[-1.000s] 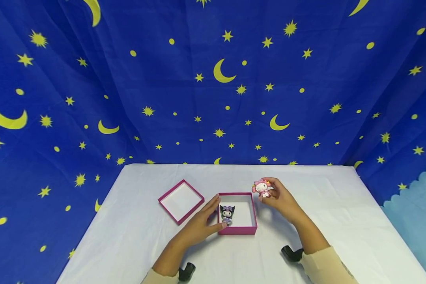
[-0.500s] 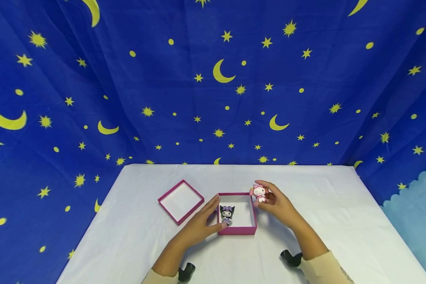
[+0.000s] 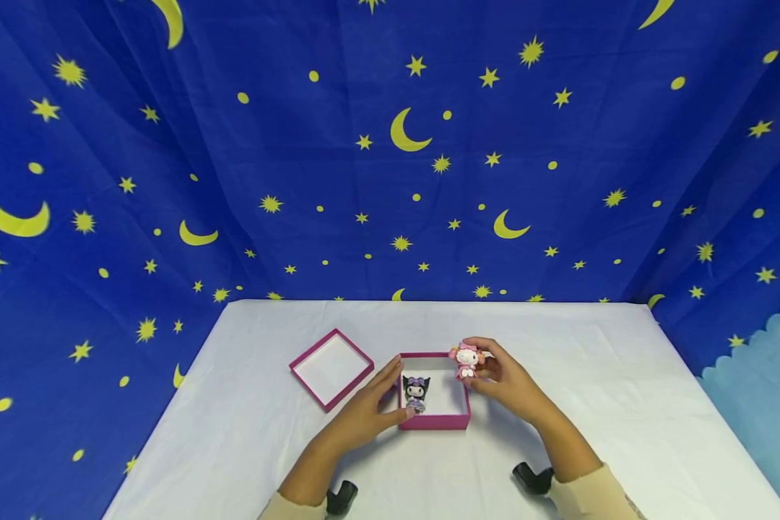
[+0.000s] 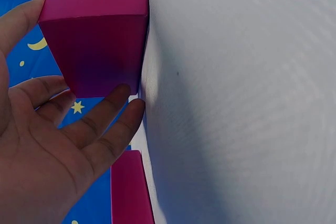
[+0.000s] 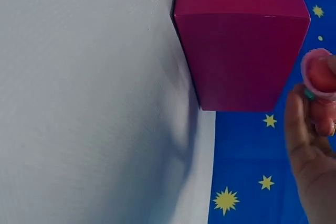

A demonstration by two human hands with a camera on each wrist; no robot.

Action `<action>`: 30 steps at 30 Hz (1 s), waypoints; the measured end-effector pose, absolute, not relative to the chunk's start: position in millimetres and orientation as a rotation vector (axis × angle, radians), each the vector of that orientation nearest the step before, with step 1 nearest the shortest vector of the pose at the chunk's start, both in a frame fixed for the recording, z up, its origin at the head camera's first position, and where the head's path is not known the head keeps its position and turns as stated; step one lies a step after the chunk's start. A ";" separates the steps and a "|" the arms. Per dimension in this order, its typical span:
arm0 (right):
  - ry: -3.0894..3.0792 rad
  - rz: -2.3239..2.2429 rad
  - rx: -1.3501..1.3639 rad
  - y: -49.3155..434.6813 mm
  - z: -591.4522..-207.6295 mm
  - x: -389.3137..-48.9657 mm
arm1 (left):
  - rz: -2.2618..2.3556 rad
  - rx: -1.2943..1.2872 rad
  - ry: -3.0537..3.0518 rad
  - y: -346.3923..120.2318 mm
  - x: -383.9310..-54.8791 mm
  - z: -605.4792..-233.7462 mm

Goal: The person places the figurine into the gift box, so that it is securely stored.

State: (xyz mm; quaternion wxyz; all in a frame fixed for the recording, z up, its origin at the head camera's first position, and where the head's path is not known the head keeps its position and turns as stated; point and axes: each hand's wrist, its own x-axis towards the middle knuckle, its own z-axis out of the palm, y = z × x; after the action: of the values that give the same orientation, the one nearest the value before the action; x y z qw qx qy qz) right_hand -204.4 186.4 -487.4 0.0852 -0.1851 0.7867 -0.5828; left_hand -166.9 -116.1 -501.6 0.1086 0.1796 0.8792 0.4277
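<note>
Left hand [image 3: 367,413]: fingers spread along box's [image 3: 434,422] left side. Right hand [image 3: 510,383]: pinches pink figure [image 3: 467,359] at right rim.

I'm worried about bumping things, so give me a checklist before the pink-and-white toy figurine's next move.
1. Pink-and-white toy figurine gripped: ok, the right hand holds it.
2. Magenta square box open: ok, its matching lid lies apart on the white cloth.
3. Room inside: ok, visible floor is bare right of the black-and-purple toy figurine.
4. Pink figurine lowered inside: not ok, it is above the right rim.
5. Box held firmly: cannot tell; the left hand is at its left side.
</note>
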 end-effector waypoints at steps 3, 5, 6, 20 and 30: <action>2.465 -1.654 -0.578 184.7 -488.3 -203.9 | 1.265 0.532 2.583 -116.2 -167.0 -501.3; 2.499 -1.621 -0.594 183.4 -487.9 -203.1 | 1.271 0.536 2.581 -116.1 -167.3 -501.2; 2.505 -1.613 -0.596 182.6 -487.8 -202.7 | 1.275 0.539 2.580 -116.0 -167.4 -501.0; 2.636 -1.433 -0.646 167.9 -486.1 -196.6 | 1.263 0.537 2.582 -115.8 -168.0 -501.2; 2.784 -1.247 -0.790 163.2 -485.2 -195.1 | 1.263 0.535 2.584 -117.2 -167.2 -503.9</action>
State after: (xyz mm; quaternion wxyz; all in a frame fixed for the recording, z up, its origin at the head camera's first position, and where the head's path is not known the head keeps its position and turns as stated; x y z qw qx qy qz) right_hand -195.1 163.2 -485.2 -0.0046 -0.2507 0.8835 -0.3957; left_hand -167.2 -117.2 -503.9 0.1076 0.1819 0.8781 0.4293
